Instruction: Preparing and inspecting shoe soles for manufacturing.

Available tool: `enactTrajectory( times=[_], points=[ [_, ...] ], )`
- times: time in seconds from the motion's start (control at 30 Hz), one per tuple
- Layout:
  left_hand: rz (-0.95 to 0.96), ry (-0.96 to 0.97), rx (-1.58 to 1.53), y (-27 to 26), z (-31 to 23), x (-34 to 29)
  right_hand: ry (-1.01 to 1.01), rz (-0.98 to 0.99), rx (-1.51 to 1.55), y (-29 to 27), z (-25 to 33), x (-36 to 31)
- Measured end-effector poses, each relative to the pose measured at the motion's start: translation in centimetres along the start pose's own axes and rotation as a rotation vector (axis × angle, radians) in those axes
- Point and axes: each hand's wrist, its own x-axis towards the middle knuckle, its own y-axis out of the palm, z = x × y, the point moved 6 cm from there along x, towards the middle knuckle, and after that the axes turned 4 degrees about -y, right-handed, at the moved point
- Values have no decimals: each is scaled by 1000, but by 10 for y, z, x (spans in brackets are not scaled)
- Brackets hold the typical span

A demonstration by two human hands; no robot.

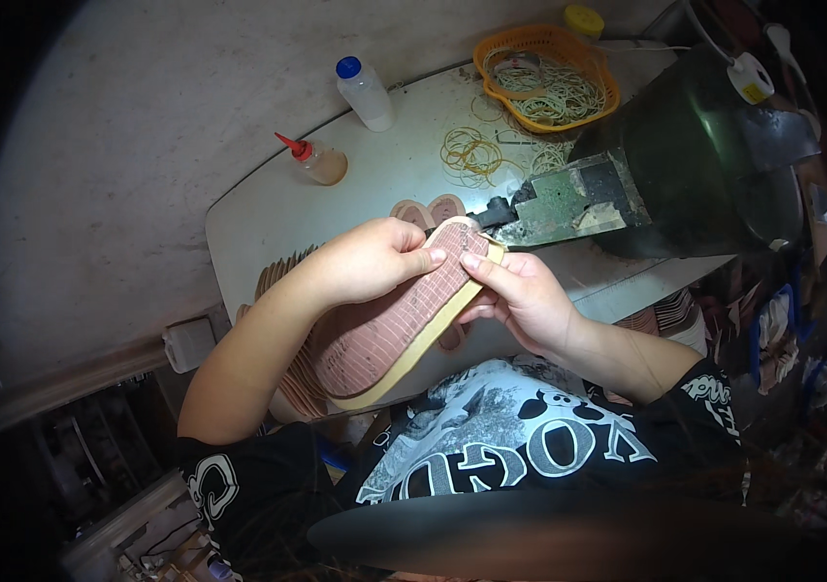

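A shoe insole lies slantwise in front of me, pinkish brown with pale lines and a cream band along its right edge. My left hand grips its upper part, thumb on top and fingers mostly hidden beneath. From the right, my right hand pinches the band near the narrow upper end. That end is beside the black head of a green machine; I cannot tell whether they touch. More insoles show behind my left hand.
Stacked insoles stand left of my left forearm. On the pale table are a red-tipped bottle, a blue-capped bottle and loose rubber bands. An orange basket holds more bands. The machine's large dark green body fills the right.
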Motion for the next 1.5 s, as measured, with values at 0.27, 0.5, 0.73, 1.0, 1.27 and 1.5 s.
enactTrajectory(
  times=[0.27,0.5,0.73,1.0,1.27,1.5],
  points=[
    [45,-111,-173,13,2,-1,20,-32,14,-1,3,-4],
    [128,-149,-512,28,-2,-4,60,6,-47,-11,3,-5],
    [71,-223,-410,30,-5,-6,233,166,-248,-23,20,-43],
    [-189,-220,-255,0,9,5,107,24,-369,-24,-9,-66],
    [-248,175,-768,10,1,3,-74,25,-119,-18,-10,-17],
    [-288,180,-757,24,13,5,21,-3,-154,-7,-15,-28]
  ],
)
